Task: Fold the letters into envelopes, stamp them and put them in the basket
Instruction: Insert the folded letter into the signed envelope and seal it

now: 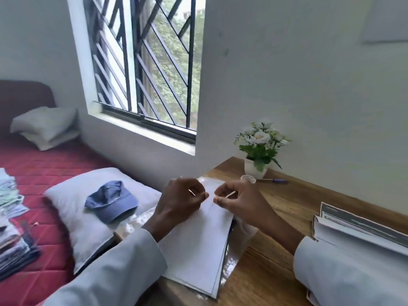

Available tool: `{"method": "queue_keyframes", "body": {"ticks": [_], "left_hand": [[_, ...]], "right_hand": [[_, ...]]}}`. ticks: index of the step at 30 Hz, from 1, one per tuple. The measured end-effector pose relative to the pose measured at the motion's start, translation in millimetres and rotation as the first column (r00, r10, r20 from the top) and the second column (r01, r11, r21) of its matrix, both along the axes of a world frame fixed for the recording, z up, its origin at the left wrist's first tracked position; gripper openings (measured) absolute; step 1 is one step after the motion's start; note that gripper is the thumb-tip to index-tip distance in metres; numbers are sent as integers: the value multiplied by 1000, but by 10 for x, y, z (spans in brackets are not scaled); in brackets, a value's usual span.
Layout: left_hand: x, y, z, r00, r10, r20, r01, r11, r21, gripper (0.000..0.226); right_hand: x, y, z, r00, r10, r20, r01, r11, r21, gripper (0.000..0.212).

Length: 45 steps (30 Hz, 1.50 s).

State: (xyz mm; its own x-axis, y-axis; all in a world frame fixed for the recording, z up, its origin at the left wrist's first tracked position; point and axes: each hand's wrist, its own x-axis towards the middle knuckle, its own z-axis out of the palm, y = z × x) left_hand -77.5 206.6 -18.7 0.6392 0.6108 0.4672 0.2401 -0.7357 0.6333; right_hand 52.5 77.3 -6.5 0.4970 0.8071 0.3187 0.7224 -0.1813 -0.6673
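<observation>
Wood-grain desk (pixel 287 208) is running along the white wall at lower right, bare boards lying open between a potted flower (pixel 260 146) and thick books (pixel 362 226). At frame centre, both hands are curling over a smooth white paper stack (pixel 198 246) overhanging the desk's left edge: left hand (pixel 178 202) and right hand (pixel 238 199) are each pinching its far end, fingertips nearly meeting.

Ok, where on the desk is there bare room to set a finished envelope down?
Bare wood lies between the right hand, the pen and the books, along the wall. A smaller patch sits near the front edge, right of the paper stack. The desk's left side is crowded with papers and both hands.
</observation>
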Motion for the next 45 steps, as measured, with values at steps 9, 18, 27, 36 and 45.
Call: {"method": "queue_keyframes", "body": {"ticks": [9,18,27,36,45], "left_hand": [[56,-10,-141,963,164,-214,-148,985,88,45],[17,9,-89,973,152,-173,-157,988,-16,50],[-64,159,-74,990,1,143,95,741,-665,40],[-125,170,88,985,-148,90,173,838,-518,9],[-136,-55,754,901,-434,0,389,809,-441,7]], "right_hand": [[-21,-14,-139,992,-113,57,118,988,-99,31],[-44,-28,-198,985,-159,71,165,981,-97,46],[-1,-8,-229,986,-166,24,167,983,-73,62],[60,-13,-84,979,-181,93,183,983,-17,85],[254,-482,679,902,78,-424,-50,996,77,37]]}}
